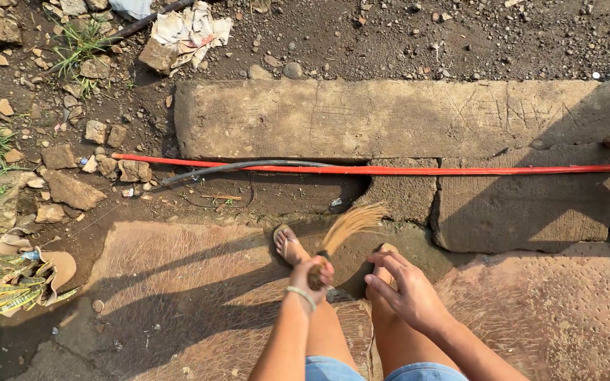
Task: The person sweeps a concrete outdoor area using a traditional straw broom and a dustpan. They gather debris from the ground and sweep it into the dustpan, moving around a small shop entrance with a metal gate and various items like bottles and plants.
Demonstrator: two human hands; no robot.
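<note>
Here, left hand [312, 271] clenched on short straw hand broom [344, 229] fanned over cracked stone slab [178, 282], right hand [407, 289] loose and empty, bristles liable to snag thin red pipe [390, 169] just beyond.

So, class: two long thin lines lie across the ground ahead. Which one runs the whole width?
The red pipe; the black hose beside it is far shorter.

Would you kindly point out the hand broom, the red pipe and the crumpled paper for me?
hand broom [351, 224], head view, on the fanned straw bristles beyond the left hand [311, 274].
red pipe [404, 170], head view, on its middle stretch along the stone slab.
crumpled paper [190, 29], head view, on its centre at the top.
</note>
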